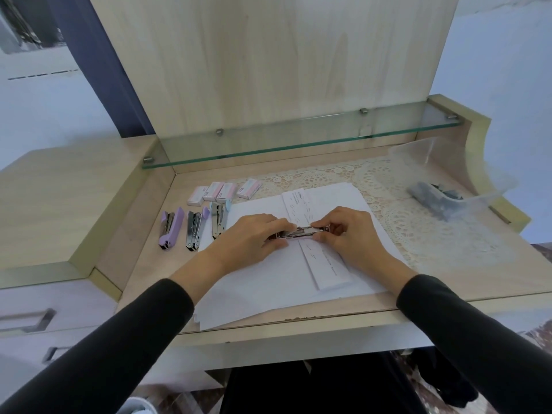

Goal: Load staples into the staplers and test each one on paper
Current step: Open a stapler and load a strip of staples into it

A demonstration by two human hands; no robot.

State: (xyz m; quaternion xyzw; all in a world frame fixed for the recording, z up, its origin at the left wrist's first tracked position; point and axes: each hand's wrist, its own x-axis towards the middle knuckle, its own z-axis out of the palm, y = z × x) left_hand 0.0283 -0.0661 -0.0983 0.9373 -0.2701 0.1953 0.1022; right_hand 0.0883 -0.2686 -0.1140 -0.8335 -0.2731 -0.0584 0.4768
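A metal stapler (301,233) lies sideways on a narrow folded paper strip (321,255) that carries several staples. My left hand (254,237) grips the stapler's left end, and my right hand (343,231) pinches its right end. Under them lies a stack of white paper (268,288). Three opened staplers lie in a row to the left: a purple stapler (169,228), a second purple-tipped stapler (194,230) and a blue stapler (219,219). Several small staple boxes (221,192) sit behind them.
A clear plastic tub (454,180) with dark items stands at the back right on a lace mat (418,228). A glass shelf (298,138) overhangs the back of the desk. Drawers with handles are at the lower left.
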